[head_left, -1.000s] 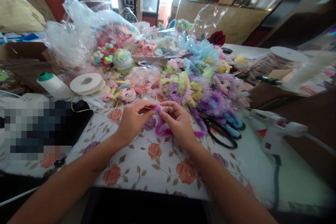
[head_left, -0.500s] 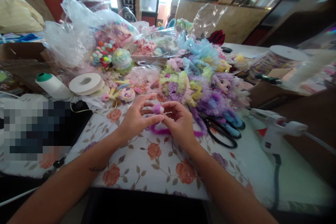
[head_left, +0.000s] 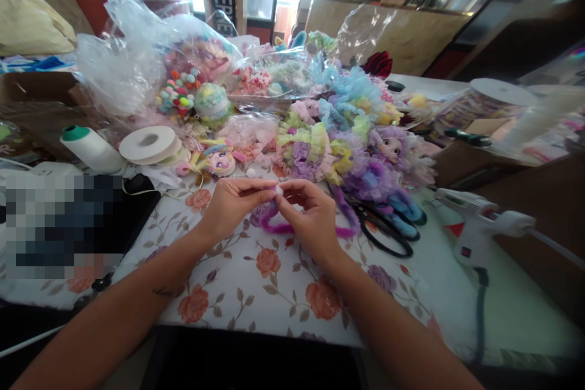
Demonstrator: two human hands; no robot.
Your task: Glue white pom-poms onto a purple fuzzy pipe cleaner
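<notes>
My left hand (head_left: 233, 204) and my right hand (head_left: 308, 210) meet fingertip to fingertip above the floral cloth. Between their pinched fingers a small white fuzzy piece (head_left: 279, 191) shows, mostly covered. Its purple part, seen a moment ago, is hidden now. Both hands are closed on it. Behind and below the right hand lies a purple fuzzy strip (head_left: 345, 231), bent in a loop on the cloth. A small white ball (head_left: 250, 173) rests on the cloth just beyond the left fingers. Black-handled scissors (head_left: 386, 234) lie to the right of the right hand.
A heap of pastel ruffled trims (head_left: 306, 152) and dolls fills the back. On the left stand a thread cone (head_left: 89, 149) and a white ribbon spool (head_left: 148, 143). A white glue gun (head_left: 479, 222) stands at right beside a cardboard box (head_left: 534, 207). A doll's face piece (head_left: 219, 161) lies beyond the hands.
The left fingers have come down and closed against the right fingertips, covering the purple part of the piece. The small white ball beyond them has come into view.
</notes>
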